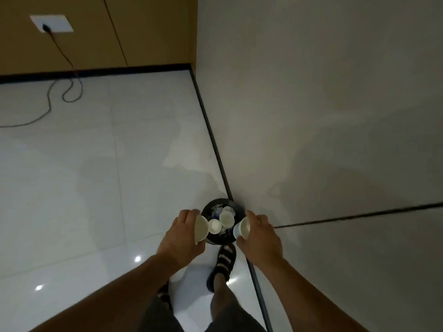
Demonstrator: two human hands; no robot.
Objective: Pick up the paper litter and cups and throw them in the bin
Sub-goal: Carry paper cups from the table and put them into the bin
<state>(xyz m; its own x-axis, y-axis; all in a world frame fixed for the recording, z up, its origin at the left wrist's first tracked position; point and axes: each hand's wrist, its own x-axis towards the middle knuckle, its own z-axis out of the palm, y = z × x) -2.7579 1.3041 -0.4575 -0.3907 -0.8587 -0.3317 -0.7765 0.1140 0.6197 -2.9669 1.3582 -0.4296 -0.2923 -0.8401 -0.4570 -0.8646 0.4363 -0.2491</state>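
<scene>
**Two paper cups at the point of disposal.** The left cup (201,230), gripped round its wall by the left hand (182,232), hangs over the near-left rim of the black bin (231,202). The right cup (242,230), gripped likewise by the right hand (260,232), hangs over the near-right rim. Each cup is tipped, its mouth turned inward toward the bin's centre. The bin lies between and below the two hands, with neither hand clearly nearer. It already holds two discarded cups (227,218) and some crumpled litter (217,208). Letting go should probably drop both cups inside, though each sits close to the rim and could glance off. A sandalled foot (223,262) stands just nearer than the bin. The bin's far-right side meets the wall (335,116), and a black cable (69,89) trails well to its far left.
</scene>
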